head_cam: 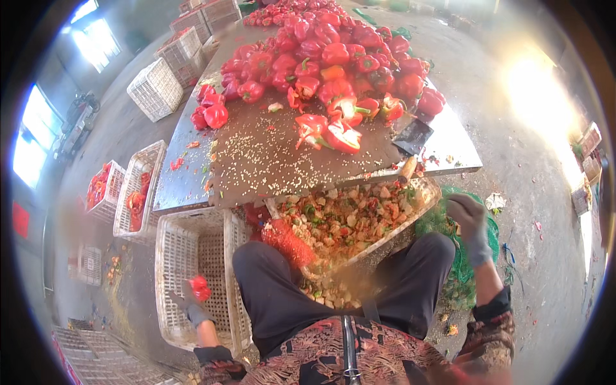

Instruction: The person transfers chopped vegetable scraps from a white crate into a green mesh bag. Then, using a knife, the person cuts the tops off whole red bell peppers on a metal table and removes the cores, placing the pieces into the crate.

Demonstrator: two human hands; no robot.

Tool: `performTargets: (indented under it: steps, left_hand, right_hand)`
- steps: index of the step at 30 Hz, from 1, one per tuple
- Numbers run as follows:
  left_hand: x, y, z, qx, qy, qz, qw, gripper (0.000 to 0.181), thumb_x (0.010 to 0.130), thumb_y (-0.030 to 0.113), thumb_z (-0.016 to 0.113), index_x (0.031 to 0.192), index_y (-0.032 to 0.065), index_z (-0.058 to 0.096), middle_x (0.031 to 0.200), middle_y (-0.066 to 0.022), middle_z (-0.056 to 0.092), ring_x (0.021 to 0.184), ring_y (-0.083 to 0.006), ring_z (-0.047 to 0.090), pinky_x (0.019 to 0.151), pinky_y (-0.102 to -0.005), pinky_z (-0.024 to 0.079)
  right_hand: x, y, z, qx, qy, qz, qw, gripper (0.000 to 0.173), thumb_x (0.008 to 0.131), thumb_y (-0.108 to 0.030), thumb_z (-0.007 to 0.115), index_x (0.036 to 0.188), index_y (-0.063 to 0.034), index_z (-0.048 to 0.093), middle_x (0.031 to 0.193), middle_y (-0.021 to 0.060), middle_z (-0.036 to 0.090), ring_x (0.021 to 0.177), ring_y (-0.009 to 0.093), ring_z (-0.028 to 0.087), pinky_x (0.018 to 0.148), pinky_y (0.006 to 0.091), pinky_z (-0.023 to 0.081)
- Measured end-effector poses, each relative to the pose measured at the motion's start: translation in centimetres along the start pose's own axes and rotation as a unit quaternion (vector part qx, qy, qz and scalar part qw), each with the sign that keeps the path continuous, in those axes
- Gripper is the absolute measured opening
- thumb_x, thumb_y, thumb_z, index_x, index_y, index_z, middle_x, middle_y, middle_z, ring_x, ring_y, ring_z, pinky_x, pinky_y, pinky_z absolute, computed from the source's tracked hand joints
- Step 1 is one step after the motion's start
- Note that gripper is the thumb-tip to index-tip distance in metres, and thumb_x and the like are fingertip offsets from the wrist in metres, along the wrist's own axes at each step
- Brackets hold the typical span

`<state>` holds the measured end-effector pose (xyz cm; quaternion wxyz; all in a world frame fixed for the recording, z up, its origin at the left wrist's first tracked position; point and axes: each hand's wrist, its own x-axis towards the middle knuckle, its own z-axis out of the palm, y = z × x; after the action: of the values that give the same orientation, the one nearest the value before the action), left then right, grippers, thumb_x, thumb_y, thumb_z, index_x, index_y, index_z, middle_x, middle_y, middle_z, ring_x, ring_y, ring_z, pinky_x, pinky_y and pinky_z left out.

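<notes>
My left hand (190, 308), in a grey glove, is at the white plastic crate (168, 260) with a red bell pepper piece (199, 288) at its fingers; whether it grips the piece is not clear. Out to the right, my gloved right hand (466, 211) is over a green mesh sack (486, 240); its fingers are blurred and I see nothing in them. On the table lie cut-open red bell peppers (342, 137) in front of a heap of whole ones (332, 53). A cleaver (413, 137) lies at the board's right edge, its wooden handle (408, 169) towards me.
A bin of pepper cores and scraps (346, 216) sits below the table edge, between my knees. Crates with red pepper pieces (136, 204) stand on the left, with stacked white crates (155, 90) farther back. Seeds (288, 159) are scattered across the brown board.
</notes>
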<state>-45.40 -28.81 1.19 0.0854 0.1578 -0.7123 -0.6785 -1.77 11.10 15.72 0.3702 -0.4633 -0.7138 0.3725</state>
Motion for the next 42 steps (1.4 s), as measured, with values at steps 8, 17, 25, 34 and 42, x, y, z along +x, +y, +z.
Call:
performTargets:
  steps: [8,17,25,34,42]
  left_hand:
    - [-8.7,6.8,10.8,-0.013,-0.319,0.007,0.948,0.031,0.084,0.008,0.062,0.113,0.0019,0.059,0.098,-0.0046,0.060,0.082,-0.0133,0.057,0.072,-0.0238,0.047]
    - [-16.3,7.7,22.7,0.002,-0.553,-0.001,0.833,0.041,0.083,0.010,0.064,0.120,-0.0006,0.053,0.101,-0.0071,0.061,0.090,-0.0118,0.057,0.078,-0.0237,0.046]
    - [-23.7,5.9,35.7,0.078,-0.581,0.202,0.784,0.064,0.079,0.031,0.068,0.129,0.0001,0.042,0.114,-0.0206,0.058,0.104,-0.0307,0.058,0.088,-0.0369,0.045]
    - [-25.7,8.7,31.1,0.047,-0.573,0.112,0.811,0.057,0.074,0.020,0.071,0.121,-0.0006,0.047,0.102,-0.0157,0.062,0.084,-0.0182,0.063,0.073,-0.0296,0.051]
    - [-26.4,8.4,26.2,-0.047,-0.542,0.039,0.838,0.037,0.078,0.011,0.068,0.110,0.0000,0.053,0.093,-0.0061,0.059,0.079,-0.0113,0.056,0.072,-0.0257,0.048]
  right_hand:
    - [15.7,-2.8,16.0,-0.281,-0.125,-0.145,0.940,0.030,0.083,-0.033,0.056,0.094,-0.0068,0.066,0.081,0.0154,0.066,0.075,0.030,0.065,0.069,0.0388,0.049]
    - [22.9,-2.3,21.4,-0.415,-0.347,-0.164,0.825,0.039,0.071,-0.035,0.057,0.093,-0.0035,0.064,0.083,0.0197,0.065,0.082,0.034,0.064,0.072,0.0423,0.049]
    - [17.5,-0.1,18.4,-0.312,-0.309,-0.271,0.857,0.041,0.074,-0.034,0.065,0.105,-0.0092,0.055,0.070,0.0171,0.062,0.066,0.035,0.062,0.058,0.0445,0.049]
    - [13.3,0.0,17.9,-0.208,-0.313,-0.309,0.874,0.041,0.077,-0.031,0.062,0.103,-0.0048,0.045,0.065,0.0167,0.060,0.063,0.037,0.061,0.054,0.0462,0.047]
    - [8.7,-0.9,17.4,-0.254,-0.259,-0.286,0.887,0.032,0.080,-0.026,0.058,0.098,-0.0045,0.042,0.070,0.0167,0.061,0.056,0.035,0.060,0.046,0.0459,0.044]
